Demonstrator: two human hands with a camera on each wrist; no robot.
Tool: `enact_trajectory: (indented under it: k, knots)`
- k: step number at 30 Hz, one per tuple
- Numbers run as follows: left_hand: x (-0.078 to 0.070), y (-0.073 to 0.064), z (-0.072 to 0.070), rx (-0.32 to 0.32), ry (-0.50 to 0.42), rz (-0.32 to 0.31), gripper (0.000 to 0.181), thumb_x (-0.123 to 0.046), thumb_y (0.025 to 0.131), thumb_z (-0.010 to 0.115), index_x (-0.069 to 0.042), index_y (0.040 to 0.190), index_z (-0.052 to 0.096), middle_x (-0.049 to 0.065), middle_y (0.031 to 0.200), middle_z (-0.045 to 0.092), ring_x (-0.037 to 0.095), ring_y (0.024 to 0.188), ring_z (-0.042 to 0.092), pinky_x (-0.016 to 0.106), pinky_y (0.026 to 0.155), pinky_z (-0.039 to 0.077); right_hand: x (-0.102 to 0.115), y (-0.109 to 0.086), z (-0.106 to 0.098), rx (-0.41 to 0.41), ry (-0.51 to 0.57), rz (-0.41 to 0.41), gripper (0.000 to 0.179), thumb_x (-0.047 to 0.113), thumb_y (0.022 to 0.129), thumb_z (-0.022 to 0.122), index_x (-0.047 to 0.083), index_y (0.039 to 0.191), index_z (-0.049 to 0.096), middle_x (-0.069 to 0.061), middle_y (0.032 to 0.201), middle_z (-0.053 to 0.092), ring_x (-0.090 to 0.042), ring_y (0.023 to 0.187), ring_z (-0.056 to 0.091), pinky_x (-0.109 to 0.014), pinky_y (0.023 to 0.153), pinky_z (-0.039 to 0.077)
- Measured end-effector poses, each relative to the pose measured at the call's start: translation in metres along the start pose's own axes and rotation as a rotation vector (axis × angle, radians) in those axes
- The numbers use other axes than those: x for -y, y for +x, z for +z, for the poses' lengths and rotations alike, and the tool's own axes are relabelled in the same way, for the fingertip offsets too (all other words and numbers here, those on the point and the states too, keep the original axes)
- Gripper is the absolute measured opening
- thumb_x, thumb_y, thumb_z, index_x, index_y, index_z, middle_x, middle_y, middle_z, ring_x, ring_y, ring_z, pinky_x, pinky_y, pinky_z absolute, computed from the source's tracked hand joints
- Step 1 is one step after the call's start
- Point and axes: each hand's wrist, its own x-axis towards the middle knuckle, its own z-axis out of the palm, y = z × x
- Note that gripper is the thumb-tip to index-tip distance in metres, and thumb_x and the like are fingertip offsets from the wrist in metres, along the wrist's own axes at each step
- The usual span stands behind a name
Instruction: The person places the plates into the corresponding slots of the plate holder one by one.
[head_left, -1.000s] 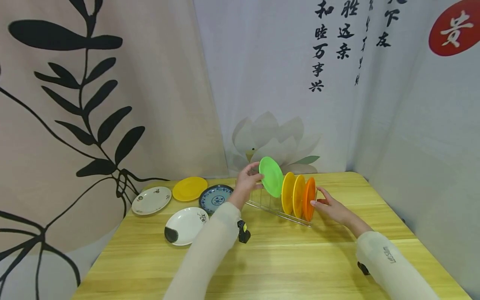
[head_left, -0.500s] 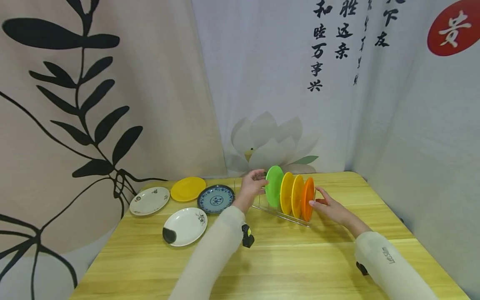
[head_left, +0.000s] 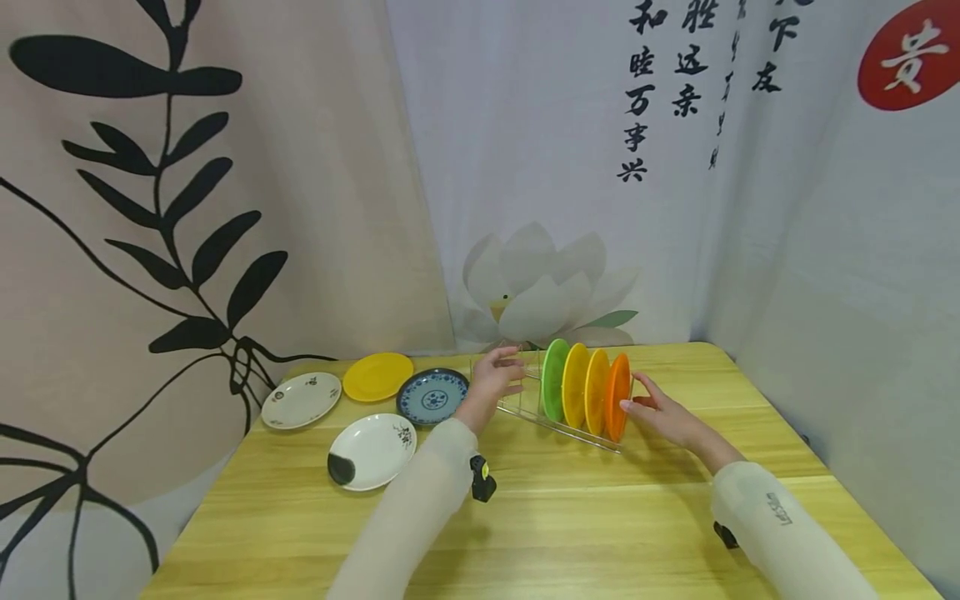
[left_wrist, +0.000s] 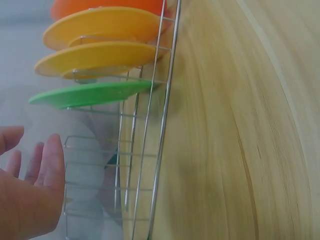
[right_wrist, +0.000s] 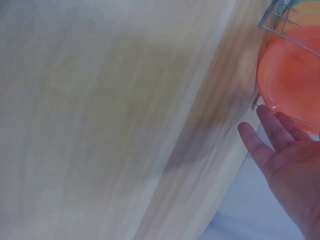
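Observation:
A wire dish rack (head_left: 566, 429) holds a row of plates on edge. From the left they are a green plate (head_left: 555, 381), two yellow-orange plates (head_left: 576, 386) and an orange plate (head_left: 617, 398) at the right end. My left hand (head_left: 492, 385) is over the rack's left part, fingers loosely bent, holding nothing. In the left wrist view a gap separates its fingers (left_wrist: 52, 162) from the green plate (left_wrist: 95, 95). My right hand (head_left: 670, 417) is at the rack's right end beside the orange plate; in the right wrist view its extended fingers (right_wrist: 275, 127) reach the end wire.
Left of the rack lie a blue patterned plate (head_left: 432, 397), a yellow plate (head_left: 378, 377), a white oval plate (head_left: 302, 401) and a white plate with a dark patch (head_left: 378, 450). A printed curtain (head_left: 540, 167) stands behind the wooden table (head_left: 570, 533).
The green plate has come down and right into the rack beside the yellow-orange plates. My left hand has let go of it and drawn back left. My right hand has stayed put.

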Motion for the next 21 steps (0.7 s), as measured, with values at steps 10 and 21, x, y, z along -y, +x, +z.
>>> enact_trajectory:
  k: [10,21]
  knots:
    - [-0.005,-0.012,-0.03,0.006,-0.021,-0.02,0.046,0.0,0.091,0.065,-0.004,0.135,0.056,0.021,0.124,0.06,0.037,0.111,0.061,0.046,0.09,0.055,0.002,0.0,-0.003,0.003,-0.025,0.02,0.082,0.051,0.101,0.049,0.013,0.159,0.005,-0.035,0.15,0.032,-0.052,0.135,0.035,-0.068,0.108,0.03]
    - [-0.015,-0.039,-0.084,-0.023,-0.04,-0.055,0.046,0.0,0.093,0.065,-0.007,0.137,0.054,0.017,0.125,0.059,0.027,0.101,0.065,0.052,0.098,0.05,0.006,0.001,-0.003,-0.023,-0.061,0.006,0.085,0.05,0.1,0.053,0.009,0.158,0.008,-0.035,0.151,0.029,-0.053,0.133,0.038,-0.067,0.106,0.032]
